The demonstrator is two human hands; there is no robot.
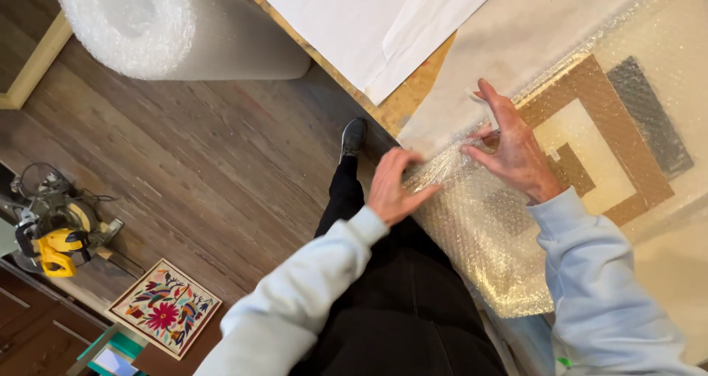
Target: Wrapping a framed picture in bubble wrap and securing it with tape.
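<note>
A flat brown-and-cream framed piece (pixel 590 136) lies on the worktable under a sheet of clear bubble wrap (pixel 487 236). My left hand (pixel 392 184) presses the folded edge of the wrap at the table's near edge, fingers together. On top of the wrap, my right hand (pixel 512 147) has its fingers spread and its thumb and forefinger pinching a small strip, likely tape, against the fold. Both sleeves are pale blue.
White paper sheets (pixel 369 22) lie on the plywood tabletop (pixel 398 107). A big roll of bubble wrap (pixel 147 26) rests on the wooden floor. A yellow mitre saw (pixel 55 232) and a small floral embroidered panel (pixel 164 308) sit lower left. My shoe (pixel 354 135) shows below the table.
</note>
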